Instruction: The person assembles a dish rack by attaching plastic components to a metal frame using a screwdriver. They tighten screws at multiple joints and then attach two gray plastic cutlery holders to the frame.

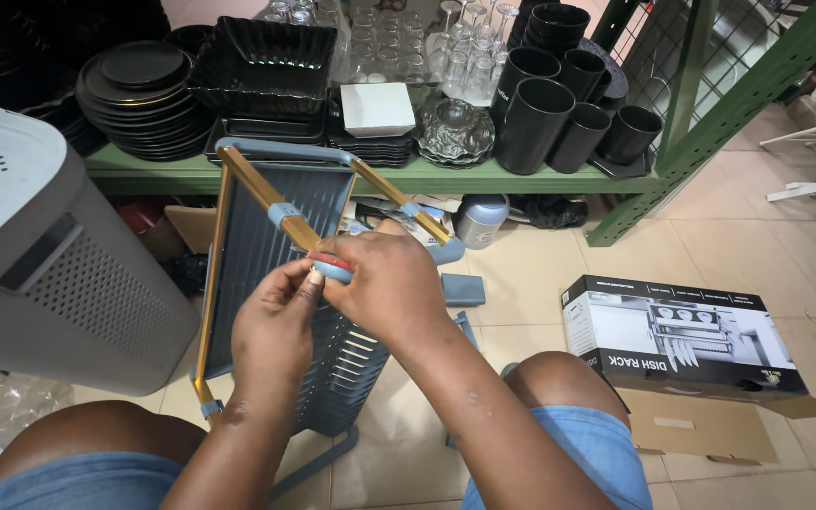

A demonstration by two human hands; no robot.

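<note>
Left hand [276, 326]: closed in a pinch, thumb and fingers on the small red-and-blue connector [330, 266] at the end of a gold bar [280, 210].
Right hand [391, 283]: curled shut over the same connector from the other side, knuckles up, touching the left fingertips.
Dish rack frame [266, 255]: held upright between the knees, above the tiled floor [757, 246]; grey-blue slatted panel framed by gold bars and blue corner joints, top edge near the front edge of the shelf.
Second gold bar [399, 200]: slants from the top right corner of the frame down to a blue elbow joint [446, 250] just behind the right hand.
Shelf [380, 177]: green metal, low; stacked black plates [139, 90] toward its left end, black square trays in the middle, a white square dish [377, 109], clear glasses at the back, black cups [559, 104] toward the right end.
Grey bin [40, 264]: perforated, on the floor at the left edge of view.
Cardboard box [682, 335]: printed, lying on the floor to the right of the right knee, flap open.
</note>
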